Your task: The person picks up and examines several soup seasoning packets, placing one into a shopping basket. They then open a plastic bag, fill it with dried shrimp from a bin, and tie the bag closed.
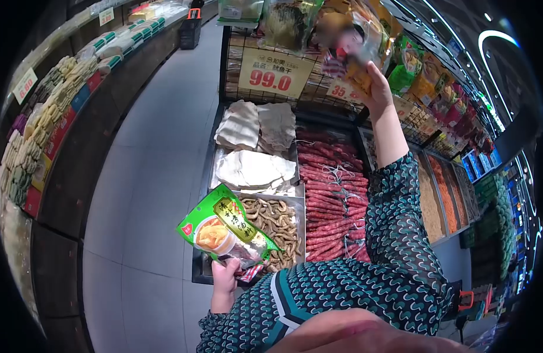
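Sausages (336, 226), dark red, in bundles, string showing among them: lying in rows and filling their section of the display. Left hand (225, 276): below and to the left of the sausages, pinching the bottom end of a green packet (227, 226) between thumb and fingers. Green packet: tilting to the left of the sausages, its printed front facing up, its clear lower part showing the contents, its edge overlapping brown goods (288, 232). Brown goods, dried and curled: lying just beside the sausages, on their left. Pale sheets (256, 169), flat and stacked: resting to the upper left of the sausages. Right hand (379, 88): reaching up beyond the sausages, touching the lower part of an upper packet (356, 73); whether the fingers are closing fully round it, cannot tell. Upper packet: standing above the sausages among other packets, partly blurred. Price sign (275, 72), reading 99.0: hanging beyond the sausages, to their upper left. Sleeve (395, 217), green and black patterned: running along the right side of the sausages. Bins (445, 188), holding loose goods, some orange: sitting farther right of the sausages. Floor (148, 176), grey: stretching well to their left.
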{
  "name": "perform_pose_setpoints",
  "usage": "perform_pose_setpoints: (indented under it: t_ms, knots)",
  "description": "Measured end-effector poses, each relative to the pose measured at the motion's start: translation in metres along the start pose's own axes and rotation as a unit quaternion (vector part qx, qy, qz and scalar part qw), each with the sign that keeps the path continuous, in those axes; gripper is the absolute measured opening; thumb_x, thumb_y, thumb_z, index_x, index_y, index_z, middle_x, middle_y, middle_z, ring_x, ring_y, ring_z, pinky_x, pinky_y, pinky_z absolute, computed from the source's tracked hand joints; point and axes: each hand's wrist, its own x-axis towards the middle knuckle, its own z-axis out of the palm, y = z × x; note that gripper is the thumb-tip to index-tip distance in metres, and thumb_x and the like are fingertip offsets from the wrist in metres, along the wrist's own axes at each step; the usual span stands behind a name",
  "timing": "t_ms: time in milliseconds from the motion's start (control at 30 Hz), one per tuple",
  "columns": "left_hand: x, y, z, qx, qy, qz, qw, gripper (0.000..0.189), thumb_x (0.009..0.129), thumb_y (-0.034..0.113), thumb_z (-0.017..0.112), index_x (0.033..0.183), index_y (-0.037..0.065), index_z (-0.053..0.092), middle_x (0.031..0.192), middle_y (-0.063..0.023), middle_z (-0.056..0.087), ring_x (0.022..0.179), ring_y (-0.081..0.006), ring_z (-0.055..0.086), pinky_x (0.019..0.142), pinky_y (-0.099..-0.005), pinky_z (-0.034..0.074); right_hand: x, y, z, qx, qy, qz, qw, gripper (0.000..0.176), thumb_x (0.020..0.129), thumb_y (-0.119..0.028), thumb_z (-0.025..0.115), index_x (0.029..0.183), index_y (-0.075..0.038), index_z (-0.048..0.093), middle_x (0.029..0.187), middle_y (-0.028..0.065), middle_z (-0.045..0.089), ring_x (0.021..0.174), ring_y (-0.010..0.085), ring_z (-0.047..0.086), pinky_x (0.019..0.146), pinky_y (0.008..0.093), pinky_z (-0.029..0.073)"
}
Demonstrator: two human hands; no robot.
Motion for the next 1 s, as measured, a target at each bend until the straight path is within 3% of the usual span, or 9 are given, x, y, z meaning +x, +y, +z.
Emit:
perform_pose_setpoints:
  t_ms: [33,133,267,333,467,600,633,800,1000]
  knots:
    - [0.000,0.002,0.002,-0.017,-0.020,-0.007,1.000,0.044,0.078,0.007,0.067,0.118,-0.004,0.050,0.107,-0.0094,0.060,0.094,-0.0179,0.061,0.085,-0.0322,0.049,-0.028,0.002,-0.002,-0.006,-0.019,0.009,1.000,0.031,0.082,-0.029,0.066,0.099,-0.004,0.059,0.098,0.0114,0.063,0.095,0.0243,0.061,0.083,0.0400,0.051]
    - [0.001,0.005,0.015,-0.013,-0.041,0.029,0.999,0.046,0.077,0.004,0.066,0.119,-0.005,0.048,0.109,-0.0099,0.060,0.097,-0.0191,0.061,0.087,-0.0330,0.048,-0.109,0.019,-0.038,0.033,-0.201,0.071,0.976,0.075,0.065,-0.031,0.079,0.122,0.003,0.046,0.111,0.0148,0.060,0.099,0.0281,0.061,0.087,0.0389,0.050]
    - [0.007,0.005,0.026,0.023,-0.055,0.012,0.998,0.051,0.076,0.002,0.066,0.123,-0.003,0.045,0.115,-0.0100,0.057,0.104,-0.0199,0.058,0.093,-0.0347,0.045,-0.218,0.030,-0.022,-0.033,-0.027,0.157,0.987,0.100,0.053,-0.028,0.086,0.133,0.004,0.036,0.127,0.0147,0.051,0.114,0.0253,0.052,0.097,0.0375,0.042]
    - [0.010,0.000,0.027,0.036,-0.075,0.002,0.997,0.053,0.076,0.003,0.067,0.124,-0.002,0.045,0.117,-0.0095,0.057,0.105,-0.0198,0.057,0.094,-0.0353,0.044,-0.259,0.035,-0.033,-0.024,0.022,0.212,0.977,0.101,0.052,-0.028,0.086,0.134,0.003,0.035,0.129,0.0140,0.049,0.117,0.0240,0.050,0.100,0.0366,0.040]
    - [0.015,0.011,0.065,0.030,-0.090,-0.004,0.995,0.055,0.075,0.004,0.069,0.124,-0.002,0.044,0.116,-0.0095,0.057,0.105,-0.0209,0.058,0.095,-0.0357,0.044,-0.301,0.035,-0.051,0.005,0.059,0.184,0.981,0.097,0.053,-0.024,0.085,0.133,0.002,0.037,0.128,0.0123,0.050,0.116,0.0238,0.051,0.100,0.0367,0.040]
    - [0.014,-0.002,0.085,0.040,-0.092,-0.014,0.995,0.051,0.076,0.004,0.066,0.123,-0.002,0.045,0.114,-0.0107,0.058,0.103,-0.0206,0.058,0.093,-0.0357,0.045,-0.323,0.035,-0.066,-0.002,0.089,0.200,0.976,0.105,0.051,-0.036,0.087,0.135,0.000,0.035,0.127,0.0119,0.051,0.115,0.0241,0.052,0.098,0.0374,0.042]
    - [0.011,-0.006,0.091,0.046,-0.085,-0.023,0.995,0.050,0.078,0.008,0.065,0.123,-0.002,0.044,0.113,-0.0116,0.059,0.101,-0.0219,0.060,0.091,-0.0367,0.047,-0.329,0.038,-0.066,0.012,0.079,0.168,0.982,0.094,0.058,-0.040,0.085,0.131,-0.001,0.041,0.113,0.0057,0.058,0.100,0.0160,0.059,0.085,0.0310,0.050]
    - [0.004,-0.039,0.102,0.076,-0.024,-0.062,0.995,0.043,0.081,0.013,0.062,0.119,-0.001,0.047,0.106,-0.0106,0.061,0.092,-0.0200,0.063,0.085,-0.0350,0.051,-0.352,0.026,-0.069,0.037,0.118,0.140,0.982,0.087,0.064,-0.044,0.081,0.130,-0.001,0.041,0.114,0.0069,0.058,0.101,0.0172,0.058,0.086,0.0323,0.049]
    - [-0.008,-0.046,0.142,0.090,-0.007,-0.043,0.995,0.030,0.082,0.016,0.061,0.107,0.003,0.052,0.076,0.0011,0.056,0.064,-0.0077,0.053,0.064,-0.0233,0.048,-0.363,0.005,-0.106,0.023,0.178,0.087,0.980,0.059,0.080,-0.030,0.072,0.123,0.001,0.046,0.110,0.0079,0.060,0.097,0.0185,0.059,0.087,0.0341,0.048]
